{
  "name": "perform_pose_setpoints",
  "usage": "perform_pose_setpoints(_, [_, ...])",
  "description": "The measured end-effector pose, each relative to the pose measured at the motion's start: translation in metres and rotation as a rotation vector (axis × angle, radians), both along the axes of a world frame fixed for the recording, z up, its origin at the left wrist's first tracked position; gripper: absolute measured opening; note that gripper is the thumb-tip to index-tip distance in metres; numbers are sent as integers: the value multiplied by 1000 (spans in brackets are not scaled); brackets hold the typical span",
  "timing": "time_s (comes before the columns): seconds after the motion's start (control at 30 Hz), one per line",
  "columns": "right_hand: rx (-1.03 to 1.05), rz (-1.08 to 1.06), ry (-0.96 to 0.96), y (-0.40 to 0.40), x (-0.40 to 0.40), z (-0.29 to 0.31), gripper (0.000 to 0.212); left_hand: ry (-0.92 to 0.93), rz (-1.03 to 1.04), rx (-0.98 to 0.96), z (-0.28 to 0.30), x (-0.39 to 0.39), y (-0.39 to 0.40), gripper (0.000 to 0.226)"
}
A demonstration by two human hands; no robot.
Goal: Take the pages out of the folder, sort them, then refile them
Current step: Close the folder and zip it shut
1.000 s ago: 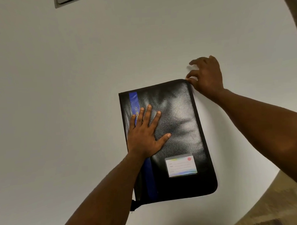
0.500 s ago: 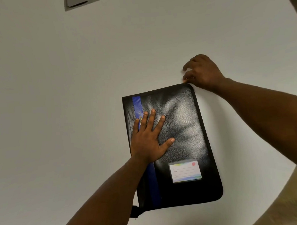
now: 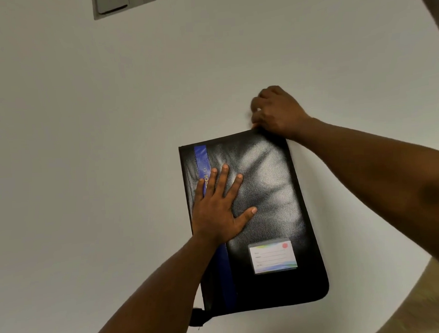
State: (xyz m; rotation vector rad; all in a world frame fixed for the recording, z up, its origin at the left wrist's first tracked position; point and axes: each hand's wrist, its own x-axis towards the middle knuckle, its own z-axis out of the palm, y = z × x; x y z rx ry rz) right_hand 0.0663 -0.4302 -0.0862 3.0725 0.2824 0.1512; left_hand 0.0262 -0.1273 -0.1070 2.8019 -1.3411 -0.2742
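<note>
While left hand presses flat on closed black folder, right hand pinches its far corner on white table.

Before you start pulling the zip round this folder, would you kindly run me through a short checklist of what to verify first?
1. Folder lies flat on the white table: ok.
2. Left hand rests flat on the cover with fingers spread, steadying it: ok.
3. Right hand is at the folder's far right corner, fingers curled: ok.
4. Right hand actually has the zip pull: cannot tell, the fingers hide it.
5. Folder closed, no pages showing: ok.
6. Label card faces up and lies away from both hands: ok.
</note>
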Motion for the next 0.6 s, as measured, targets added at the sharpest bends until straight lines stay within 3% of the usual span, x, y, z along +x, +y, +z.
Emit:
perform_pose_setpoints(0.17, [19,-4,6,5,6,-1,10,-1,0,-10,2,-1,-1,81])
perform_pose_setpoints(0.6, [154,-83,13,36,29,-12,27,10,5,-8,2,0,-2,81])
